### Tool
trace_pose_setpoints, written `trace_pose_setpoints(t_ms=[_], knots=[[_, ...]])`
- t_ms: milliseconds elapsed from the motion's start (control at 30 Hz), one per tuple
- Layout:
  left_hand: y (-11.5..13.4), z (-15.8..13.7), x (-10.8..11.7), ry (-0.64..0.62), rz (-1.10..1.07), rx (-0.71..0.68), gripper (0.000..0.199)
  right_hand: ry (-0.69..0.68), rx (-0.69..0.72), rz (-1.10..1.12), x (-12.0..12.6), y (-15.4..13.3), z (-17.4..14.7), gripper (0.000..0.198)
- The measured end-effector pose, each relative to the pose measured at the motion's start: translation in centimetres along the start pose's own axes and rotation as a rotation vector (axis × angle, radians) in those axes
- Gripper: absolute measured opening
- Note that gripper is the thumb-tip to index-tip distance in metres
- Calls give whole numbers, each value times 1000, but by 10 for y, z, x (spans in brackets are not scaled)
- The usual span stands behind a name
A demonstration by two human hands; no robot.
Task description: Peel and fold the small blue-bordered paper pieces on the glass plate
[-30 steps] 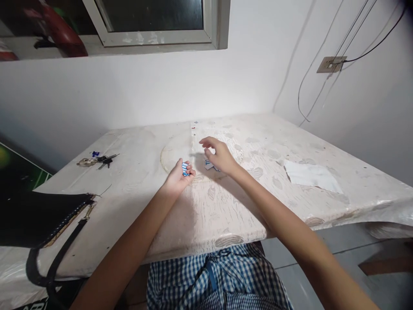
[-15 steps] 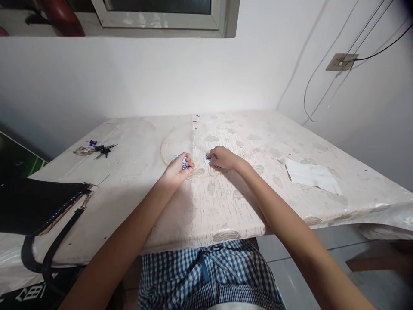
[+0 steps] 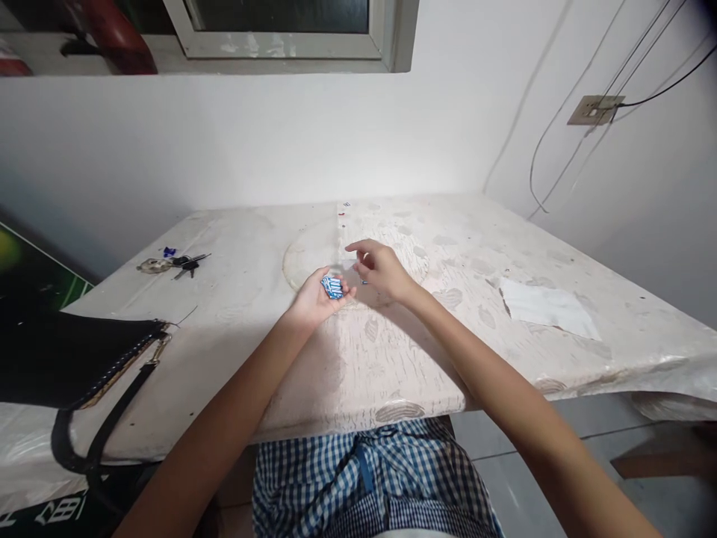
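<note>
My left hand (image 3: 311, 300) is palm up, its fingers curled around a small bunch of flat blue-and-white striped pieces (image 3: 332, 287). Their exact kind is too small to make out. Close to its right, my right hand (image 3: 385, 272) hovers over the table with index finger stretched out and thumb apart. No object shows clearly between those fingers. A tiny blue bit (image 3: 364, 282) shows just under the right hand, mostly hidden by it. Both hands are over the patterned, plastic-covered table (image 3: 358, 366).
Keys (image 3: 187, 262) and a small purple item (image 3: 169, 252) lie at the left, behind a black bag (image 3: 84, 355) with a strap. A white cloth or paper (image 3: 549, 308) lies at the right. Tiny coloured bits are near the back edge. Cables hang from a wall socket (image 3: 594, 110).
My left hand has turned and moved slightly right, showing more of the striped pieces. My right hand has gone from a pinch at a blue-and-white piece to spread fingers. The view has shifted slightly.
</note>
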State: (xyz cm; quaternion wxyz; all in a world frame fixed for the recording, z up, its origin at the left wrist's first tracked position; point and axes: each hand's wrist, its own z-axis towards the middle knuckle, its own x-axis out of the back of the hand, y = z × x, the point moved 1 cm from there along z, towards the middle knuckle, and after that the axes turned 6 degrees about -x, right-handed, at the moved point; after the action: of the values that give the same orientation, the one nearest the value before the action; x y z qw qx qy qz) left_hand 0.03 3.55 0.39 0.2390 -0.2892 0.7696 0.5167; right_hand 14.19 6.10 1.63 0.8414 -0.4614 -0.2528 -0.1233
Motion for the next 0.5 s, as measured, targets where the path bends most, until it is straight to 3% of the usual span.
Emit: trace_pose_setpoints(t_ms=[133, 267, 500], knots=[[-2, 1, -2, -56, 43, -52, 12, -117, 194, -230, -13, -19, -14, 38], [-2, 4, 0, -113, 90, -84, 9, -193, 227, -416, -16, -26, -21, 37], [-2, 6, 0, -124, 117, -103, 11, -193, 255, -484, -21, -27, -23, 39]])
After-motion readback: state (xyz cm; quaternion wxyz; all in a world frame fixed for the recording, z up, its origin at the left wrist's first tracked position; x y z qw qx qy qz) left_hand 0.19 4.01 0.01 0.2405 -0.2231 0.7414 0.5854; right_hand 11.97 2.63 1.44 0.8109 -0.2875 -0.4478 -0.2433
